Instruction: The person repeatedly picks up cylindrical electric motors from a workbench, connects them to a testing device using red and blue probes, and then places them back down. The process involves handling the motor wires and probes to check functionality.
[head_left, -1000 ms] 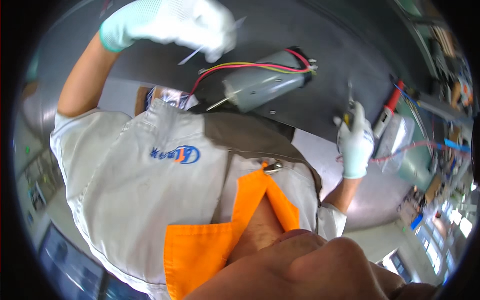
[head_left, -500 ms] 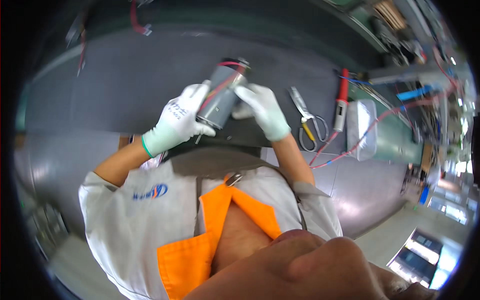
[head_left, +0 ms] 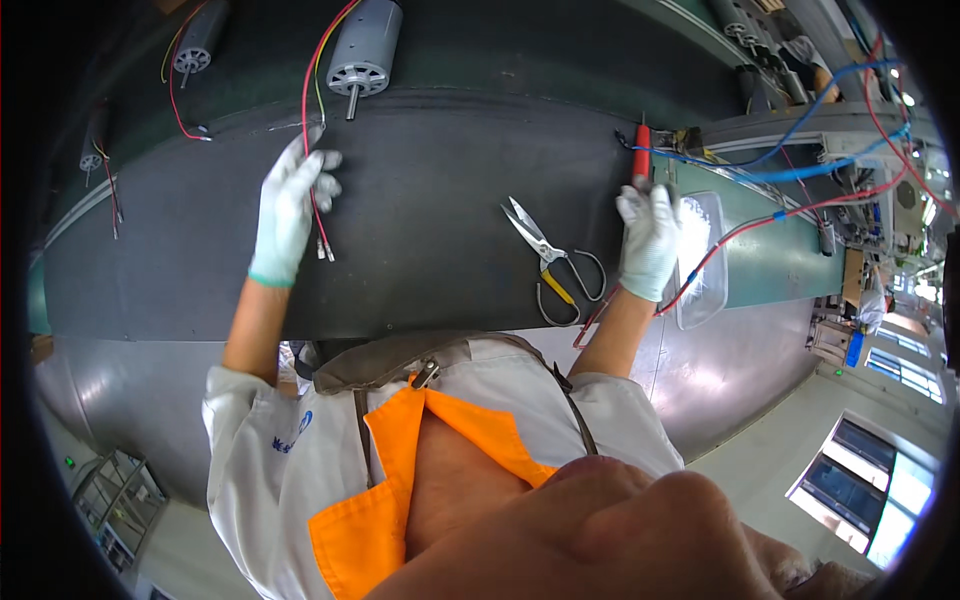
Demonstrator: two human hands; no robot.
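Observation:
A grey cylindrical motor (head_left: 360, 55) with red and yellow leads lies at the far edge of the dark work mat (head_left: 440, 230). My left hand (head_left: 290, 205), in a white glove, is stretched out below it with fingers apart. The motor's red lead (head_left: 312, 150) runs past the fingertips, ending in small terminals (head_left: 325, 250). To the right, my gloved right hand (head_left: 650, 235) is closed around the lower end of a red-handled tool (head_left: 641, 160) that stands upright. Steel scissors (head_left: 550, 255) with yellow-wrapped handles lie between the two hands.
Two more small motors (head_left: 195, 45) (head_left: 95, 140) with wires lie on the green belt at the far left. A clear plastic tray (head_left: 705, 260) sits right of my right hand. Blue and red cables (head_left: 800, 170) run across the right bench.
Half a second ago both hands held the motor close to my chest. It now lies far out at the mat's edge, my left hand has let go, and my right hand has moved to the red-handled tool.

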